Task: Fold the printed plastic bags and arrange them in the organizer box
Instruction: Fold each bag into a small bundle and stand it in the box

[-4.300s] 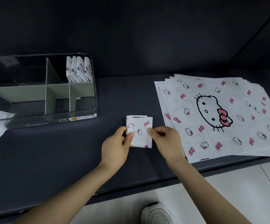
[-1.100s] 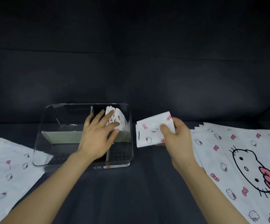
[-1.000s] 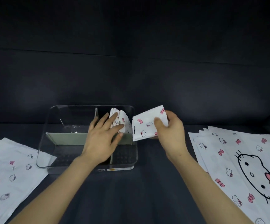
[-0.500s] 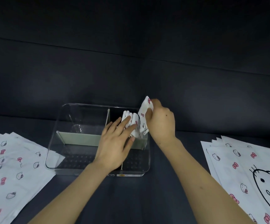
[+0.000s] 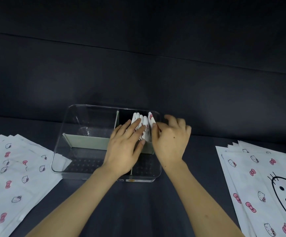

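Observation:
The clear organizer box (image 5: 60, 139) with grey-green dividers (image 5: 87, 141) stands on the dark surface in front of me. Several folded white bags with pink bows (image 5: 144, 122) stand upright in its back right compartment. My left hand (image 5: 123, 151) reaches over the box, and its straight fingers press against the folded bags. The rightmost folded bag (image 5: 150, 116) stands against the box's right wall. My right hand (image 5: 171, 141) is next to it, thumb touching its edge, with the fingers spread loosely over the right rim and blurred.
A stack of flat printed bags (image 5: 258, 177) with a large cat face lies to the right. Another spread of flat printed bags (image 5: 15, 171) lies to the left, partly under the box's corner. A dark padded wall rises behind the box.
My right hand carried the folded bag from the table to the box and set it upright beside the others, then loosened its fingers. My left hand stayed pressed on the standing bags.

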The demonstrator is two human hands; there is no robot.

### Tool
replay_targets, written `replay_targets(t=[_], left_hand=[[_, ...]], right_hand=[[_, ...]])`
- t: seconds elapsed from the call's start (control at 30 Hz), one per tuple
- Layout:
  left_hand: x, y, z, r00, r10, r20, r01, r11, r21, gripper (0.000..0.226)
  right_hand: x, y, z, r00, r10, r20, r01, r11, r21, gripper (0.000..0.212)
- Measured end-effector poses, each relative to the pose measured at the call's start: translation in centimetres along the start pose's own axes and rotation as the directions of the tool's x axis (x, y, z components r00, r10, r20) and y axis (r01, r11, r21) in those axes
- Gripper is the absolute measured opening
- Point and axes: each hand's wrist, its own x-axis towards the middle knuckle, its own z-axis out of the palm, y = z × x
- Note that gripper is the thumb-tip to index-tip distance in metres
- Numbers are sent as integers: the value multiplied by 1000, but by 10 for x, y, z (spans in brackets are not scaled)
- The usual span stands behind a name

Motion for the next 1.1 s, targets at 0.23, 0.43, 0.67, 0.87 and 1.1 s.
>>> replay_targets(t=[0.23, 0.43, 0.67, 0.87, 1.1], left_hand=[[-11, -1, -21, 998, -56, -31, 53, 995, -89, 42], [-96, -38, -80, 934, -309, -180, 317, 948, 17, 38], [-197, -115, -103, 750, -648, -133, 645, 673, 363, 69], [-216, -136, -101, 664, -746, -48, 715, 615, 333, 74], [-218, -113, -116, 677, -725, -126, 735, 676, 61, 38]], right_hand=[[-12, -1, 4, 961, 79, 264, -93, 995, 43, 60], [-88, 22, -46, 999, -32, -11, 33, 983, 181, 39], [-187, 69, -35, 923, -46, 382, 74, 996, -58, 68], [-185, 66, -32, 879, -39, 475, 104, 988, -111, 71], [-185, 67, -33, 858, -22, 513, 92, 989, -111, 73]])
